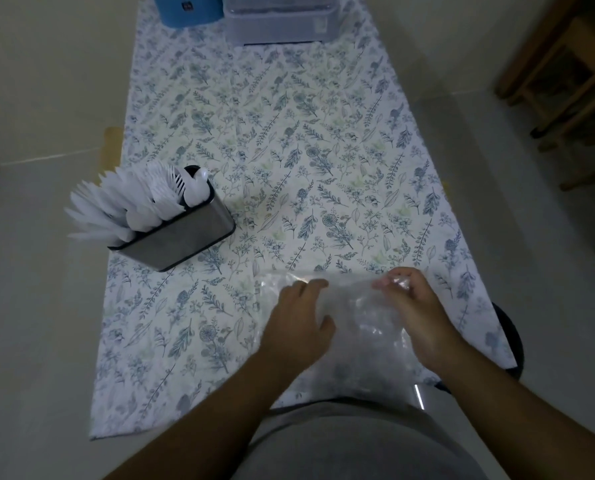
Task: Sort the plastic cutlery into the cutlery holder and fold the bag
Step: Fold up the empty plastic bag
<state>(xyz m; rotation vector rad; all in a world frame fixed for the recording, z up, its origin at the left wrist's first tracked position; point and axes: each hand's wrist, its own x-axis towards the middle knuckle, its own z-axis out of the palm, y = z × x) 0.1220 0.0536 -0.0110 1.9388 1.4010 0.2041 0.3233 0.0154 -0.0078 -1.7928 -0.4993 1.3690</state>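
A clear plastic bag lies crumpled on the floral tablecloth near the table's front edge. My left hand rests flat on the bag's left part, fingers spread. My right hand pinches the bag's far right corner between thumb and fingertips. To the left stands a steel cutlery holder with a black rim, packed with white plastic cutlery: knives at its left end, forks in the middle, spoons at the right end.
The table is covered by a blue-and-green leaf-print cloth. At the far end stand a blue container and a grey lidded box. Wooden furniture stands at the right. A dark stool shows beside the front right corner.
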